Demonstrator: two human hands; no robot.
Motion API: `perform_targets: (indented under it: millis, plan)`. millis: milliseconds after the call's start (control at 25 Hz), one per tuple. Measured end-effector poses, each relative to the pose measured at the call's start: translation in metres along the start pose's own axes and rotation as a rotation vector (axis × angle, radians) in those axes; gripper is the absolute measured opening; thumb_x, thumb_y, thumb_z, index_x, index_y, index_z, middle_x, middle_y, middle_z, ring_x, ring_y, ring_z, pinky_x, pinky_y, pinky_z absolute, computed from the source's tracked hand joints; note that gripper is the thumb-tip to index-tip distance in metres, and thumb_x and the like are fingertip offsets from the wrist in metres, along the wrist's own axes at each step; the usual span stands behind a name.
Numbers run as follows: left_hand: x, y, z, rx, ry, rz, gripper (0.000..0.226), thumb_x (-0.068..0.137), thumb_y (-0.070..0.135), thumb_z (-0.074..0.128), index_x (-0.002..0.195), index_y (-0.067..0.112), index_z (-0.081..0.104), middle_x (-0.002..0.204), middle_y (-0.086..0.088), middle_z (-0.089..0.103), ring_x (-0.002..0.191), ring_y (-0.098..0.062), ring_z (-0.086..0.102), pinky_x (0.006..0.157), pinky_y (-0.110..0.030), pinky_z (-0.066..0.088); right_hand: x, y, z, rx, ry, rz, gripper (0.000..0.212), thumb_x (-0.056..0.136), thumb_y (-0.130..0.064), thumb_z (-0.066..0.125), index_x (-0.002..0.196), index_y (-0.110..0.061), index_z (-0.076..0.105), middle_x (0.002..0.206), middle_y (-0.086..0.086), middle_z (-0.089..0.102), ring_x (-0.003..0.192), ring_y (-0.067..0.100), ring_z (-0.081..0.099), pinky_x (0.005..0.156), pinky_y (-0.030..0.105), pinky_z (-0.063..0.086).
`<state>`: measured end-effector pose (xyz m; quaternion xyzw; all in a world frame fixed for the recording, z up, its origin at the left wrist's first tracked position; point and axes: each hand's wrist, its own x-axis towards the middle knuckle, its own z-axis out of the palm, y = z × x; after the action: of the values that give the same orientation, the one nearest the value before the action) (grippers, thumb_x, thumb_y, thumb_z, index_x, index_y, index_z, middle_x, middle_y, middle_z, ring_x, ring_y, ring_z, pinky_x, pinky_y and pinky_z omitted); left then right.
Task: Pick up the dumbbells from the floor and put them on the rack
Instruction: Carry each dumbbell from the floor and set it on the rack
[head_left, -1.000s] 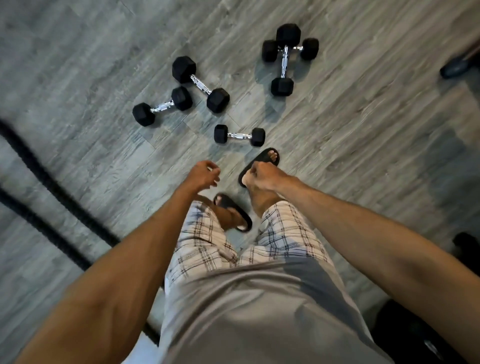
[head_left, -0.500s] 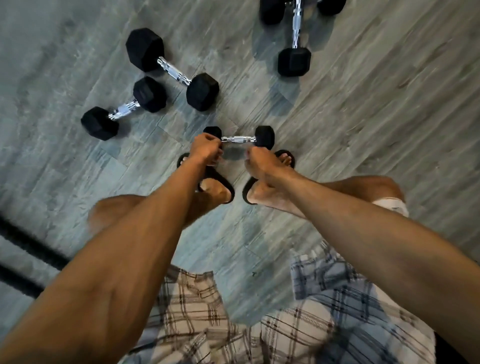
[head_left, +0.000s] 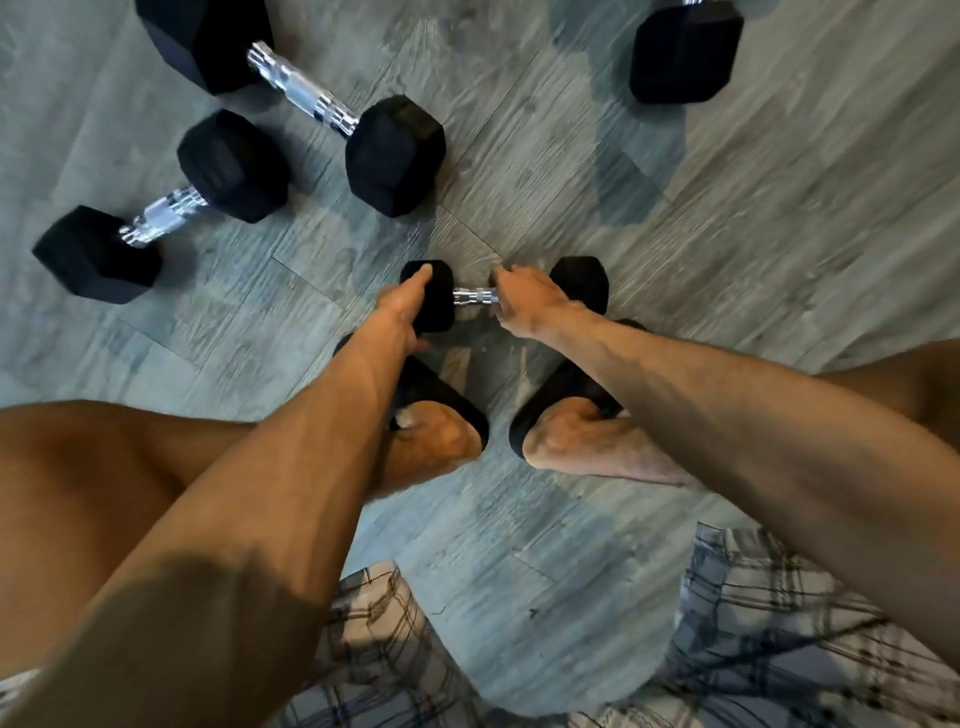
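Note:
A small black hex dumbbell (head_left: 474, 296) with a chrome handle lies on the grey plank floor just ahead of my feet. My left hand (head_left: 402, 306) wraps its left head, fingers over the top and thumb on the near side. My right hand (head_left: 524, 304) is curled around the right part of the handle, against the right head (head_left: 582, 283). A larger dumbbell (head_left: 306, 98) and a medium one (head_left: 166, 208) lie at the upper left. The rack is out of view.
One black head of another dumbbell (head_left: 685, 52) shows at the top right. My feet in black sandals (head_left: 441, 410) stand right behind the small dumbbell. My bent knees and plaid shorts (head_left: 779, 623) fill the lower part of the view.
I have crouched lower and the floor has come much closer. Both hands moved forward from above my feet onto the small dumbbell and closed on it.

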<state>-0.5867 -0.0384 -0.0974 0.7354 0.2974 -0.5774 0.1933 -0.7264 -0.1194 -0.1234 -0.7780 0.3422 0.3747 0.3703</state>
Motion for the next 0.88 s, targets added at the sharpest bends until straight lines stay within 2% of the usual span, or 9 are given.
perform_targets:
  millis: [120, 200, 240, 320, 440, 600, 720, 800, 880]
  plan:
    - [0.012, -0.001, 0.003, -0.037, -0.034, -0.022, 0.056, 0.089, 0.044, 0.065, 0.131, 0.011, 0.049, 0.109, -0.009, 0.063, 0.087, -0.023, 0.062, 0.065, -0.034, 0.059, 0.011, 0.006, 0.004, 0.032, -0.036, -0.025, 0.022, 0.092, -0.009, 0.054, 0.113, -0.008, 0.050, 0.108, 0.015, 0.063, 0.103, 0.035, 0.060, 0.080, 0.036, 0.038]
    - [0.009, -0.003, 0.004, -0.058, -0.030, -0.001, 0.045, 0.092, 0.038, 0.064, 0.125, 0.011, 0.051, 0.090, -0.007, 0.061, 0.071, -0.019, 0.060, 0.041, -0.024, 0.054, 0.007, 0.006, 0.001, 0.075, -0.048, -0.031, 0.022, 0.093, -0.009, 0.053, 0.115, -0.009, 0.050, 0.108, 0.014, 0.064, 0.104, 0.034, 0.060, 0.087, 0.038, 0.040]
    - [0.006, -0.002, 0.004, -0.077, -0.024, 0.006, 0.043, 0.092, 0.036, 0.065, 0.124, 0.011, 0.051, 0.089, -0.007, 0.061, 0.069, -0.019, 0.060, 0.038, -0.025, 0.053, 0.003, 0.006, -0.001, 0.087, -0.040, -0.036, 0.024, 0.092, -0.009, 0.053, 0.117, -0.009, 0.051, 0.107, 0.013, 0.065, 0.105, 0.033, 0.060, 0.093, 0.040, 0.040]
    - [-0.005, -0.004, 0.004, -0.102, -0.005, 0.033, 0.049, 0.089, 0.036, 0.068, 0.125, 0.009, 0.049, 0.101, -0.010, 0.064, 0.074, -0.022, 0.064, 0.047, -0.032, 0.056, -0.014, 0.006, -0.008, 0.117, -0.022, -0.030, 0.019, 0.091, -0.007, 0.053, 0.109, -0.012, 0.053, 0.098, 0.008, 0.064, 0.098, 0.031, 0.060, 0.094, 0.041, 0.042]
    - [-0.046, -0.006, -0.001, -0.093, -0.020, 0.050, 0.064, 0.081, 0.042, 0.075, 0.129, 0.009, 0.049, 0.118, -0.012, 0.067, 0.088, -0.025, 0.069, 0.057, -0.034, 0.056, -0.064, 0.002, -0.036, 0.139, 0.022, -0.017, 0.012, 0.092, -0.007, 0.049, 0.089, -0.019, 0.047, 0.075, -0.004, 0.050, 0.079, 0.025, 0.053, 0.074, 0.034, 0.033]
    - [-0.149, -0.004, -0.008, -0.003, -0.041, 0.121, 0.070, 0.077, 0.044, 0.078, 0.131, 0.009, 0.049, 0.116, -0.011, 0.066, 0.082, -0.019, 0.066, 0.062, -0.029, 0.056, -0.160, -0.010, -0.087, 0.197, 0.077, 0.026, 0.017, 0.092, -0.007, 0.054, 0.091, -0.021, 0.043, 0.079, 0.000, 0.052, 0.077, 0.023, 0.051, 0.070, 0.034, 0.033]
    - [-0.244, -0.002, -0.013, 0.072, -0.054, 0.195, 0.070, 0.078, 0.042, 0.078, 0.131, 0.008, 0.049, 0.115, -0.010, 0.065, 0.074, -0.016, 0.062, 0.054, -0.026, 0.053, -0.238, -0.023, -0.123, 0.267, 0.118, 0.080, 0.013, 0.092, -0.013, 0.054, 0.089, -0.021, 0.043, 0.088, 0.006, 0.055, 0.079, 0.027, 0.054, 0.065, 0.038, 0.037]
    - [-0.313, -0.003, -0.016, 0.162, -0.099, 0.259, 0.066, 0.078, 0.044, 0.076, 0.128, 0.008, 0.051, 0.103, -0.006, 0.066, 0.070, -0.014, 0.061, 0.042, -0.022, 0.051, -0.298, -0.031, -0.147, 0.310, 0.164, 0.115, 0.015, 0.091, -0.012, 0.052, 0.089, -0.024, 0.043, 0.088, 0.005, 0.056, 0.078, 0.028, 0.057, 0.060, 0.038, 0.039]
    - [-0.380, -0.007, -0.019, 0.233, -0.122, 0.317, 0.060, 0.080, 0.043, 0.075, 0.123, 0.009, 0.053, 0.088, -0.002, 0.062, 0.069, -0.013, 0.060, 0.044, -0.024, 0.054, -0.358, -0.039, -0.167, 0.358, 0.202, 0.149, 0.017, 0.089, -0.006, 0.049, 0.091, -0.022, 0.045, 0.088, 0.006, 0.057, 0.078, 0.030, 0.058, 0.057, 0.037, 0.039]
